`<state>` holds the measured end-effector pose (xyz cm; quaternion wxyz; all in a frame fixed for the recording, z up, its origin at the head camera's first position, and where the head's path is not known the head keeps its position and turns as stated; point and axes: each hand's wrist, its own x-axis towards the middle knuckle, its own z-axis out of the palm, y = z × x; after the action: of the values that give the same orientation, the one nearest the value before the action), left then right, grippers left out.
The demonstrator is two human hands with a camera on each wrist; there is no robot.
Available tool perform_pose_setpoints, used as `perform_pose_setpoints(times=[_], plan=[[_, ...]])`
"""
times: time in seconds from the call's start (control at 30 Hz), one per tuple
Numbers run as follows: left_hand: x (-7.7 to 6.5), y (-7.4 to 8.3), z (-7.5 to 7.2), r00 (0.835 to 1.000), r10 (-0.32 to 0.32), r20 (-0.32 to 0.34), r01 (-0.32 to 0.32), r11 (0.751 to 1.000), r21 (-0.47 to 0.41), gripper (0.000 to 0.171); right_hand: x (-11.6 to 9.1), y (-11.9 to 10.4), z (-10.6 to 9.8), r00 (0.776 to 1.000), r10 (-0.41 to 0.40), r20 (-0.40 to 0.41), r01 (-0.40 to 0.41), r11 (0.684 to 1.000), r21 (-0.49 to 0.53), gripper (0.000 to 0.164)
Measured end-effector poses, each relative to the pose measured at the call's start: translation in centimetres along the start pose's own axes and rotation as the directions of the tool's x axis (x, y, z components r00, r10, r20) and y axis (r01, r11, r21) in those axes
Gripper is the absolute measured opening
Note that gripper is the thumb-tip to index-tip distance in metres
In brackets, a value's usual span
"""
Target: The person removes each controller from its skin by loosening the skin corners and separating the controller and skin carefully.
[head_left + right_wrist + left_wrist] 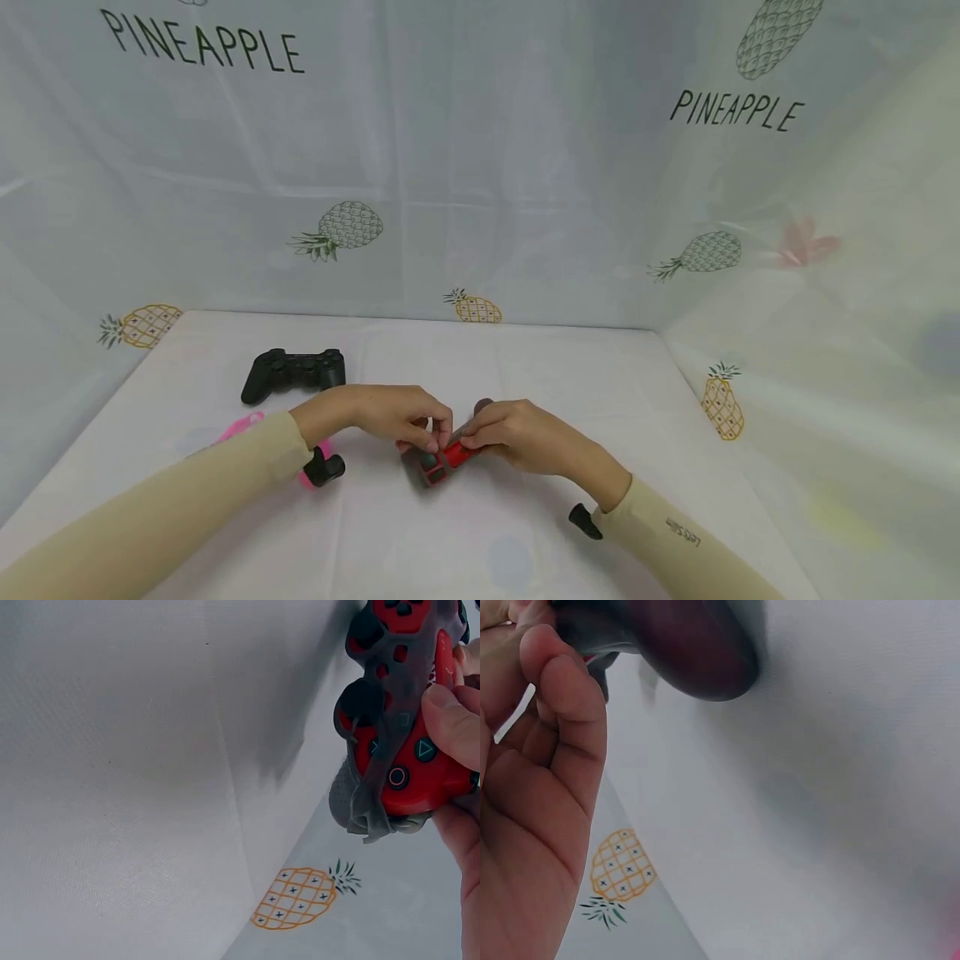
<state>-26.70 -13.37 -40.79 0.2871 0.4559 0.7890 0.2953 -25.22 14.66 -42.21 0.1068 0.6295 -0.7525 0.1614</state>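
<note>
A red game controller [426, 780] is partly covered by a dark see-through silicone cover [386, 746]. On its button side the cover hangs loose, leaving the red shell and several buttons bare. The other grip [697, 645], in the left wrist view, shows dark red through the cover. My right hand [528, 433] grips the controller, with the thumb [450, 724] lying on its face. Fingers of my left hand [401, 417] pinch the cover near the middle of the controller; in the left wrist view the fingertips [551, 664] curl together beside it.
A black game controller [292, 372] lies at the back left of the white-covered table [420, 542]. Beside it, a pink object [242, 425] is mostly hidden under my left forearm. A pineapple-printed cloth [525, 167] hangs behind the table and along its sides.
</note>
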Motion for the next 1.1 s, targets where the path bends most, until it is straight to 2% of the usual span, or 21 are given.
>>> perform_pose_setpoints(times=[0.27,0.4,0.6,0.83,1.0,1.1], plan=[[0.9,1.0,-0.4,0.998,-0.027,0.058,0.022,0.995,0.097,0.013,-0.2,-0.1,0.0,1.0,-0.002,0.011,0.002,0.999,-0.043,0.023],[1.0,1.2,-0.1,0.998,-0.032,0.054,0.026,0.995,0.099,0.014,-0.2,-0.1,-0.1,0.999,0.02,0.026,-0.02,1.0,-0.022,0.024],[0.1,-0.1,0.4,1.0,-0.014,-0.017,0.016,0.995,0.103,0.013,-0.2,-0.7,-0.4,0.99,0.11,0.091,-0.118,0.989,0.086,0.029],[-1.0,-1.3,0.4,0.997,0.011,-0.076,-0.012,1.0,-0.003,0.012,-0.3,-1.1,-0.3,0.969,0.211,0.126,-0.232,0.954,0.189,0.029],[-2.7,-1.7,0.3,0.99,0.009,-0.144,-0.02,0.997,-0.075,0.013,0.2,-0.8,-0.5,0.944,0.294,0.147,-0.322,0.917,0.236,0.027],[-3.4,-2.1,0.6,0.985,0.036,-0.171,-0.051,0.995,-0.089,0.014,0.3,-0.5,-0.8,0.938,0.31,0.155,-0.34,0.909,0.242,0.026]])
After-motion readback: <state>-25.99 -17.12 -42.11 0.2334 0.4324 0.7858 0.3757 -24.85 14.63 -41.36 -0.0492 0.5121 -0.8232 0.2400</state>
